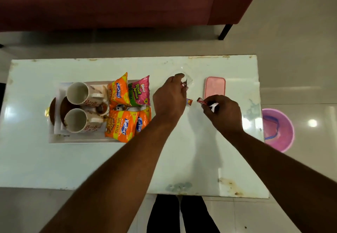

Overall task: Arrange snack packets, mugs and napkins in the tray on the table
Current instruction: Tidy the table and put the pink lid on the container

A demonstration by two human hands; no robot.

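Observation:
A white tray (54, 139) on the table's left holds two white mugs (80, 93) (77, 120) lying on their sides, white napkins (59, 94) under them, and snack packets: orange ones (117, 92) (121, 126) and a pink one (140, 90). To the tray's right, my left hand (169, 98) pinches a small wrapped sweet above a clear plastic container (188, 79). My right hand (223, 113) grips a small red sachet (200, 100) and something white. Another small red sweet (189, 102) lies on the table between my hands.
A pink lid (215, 87) lies flat beyond my right hand. A pink bucket (279, 130) stands on the floor past the table's right edge. A maroon sofa (127, 1) runs along the far side. Brown round plates (52, 110) sit at the tray's left.

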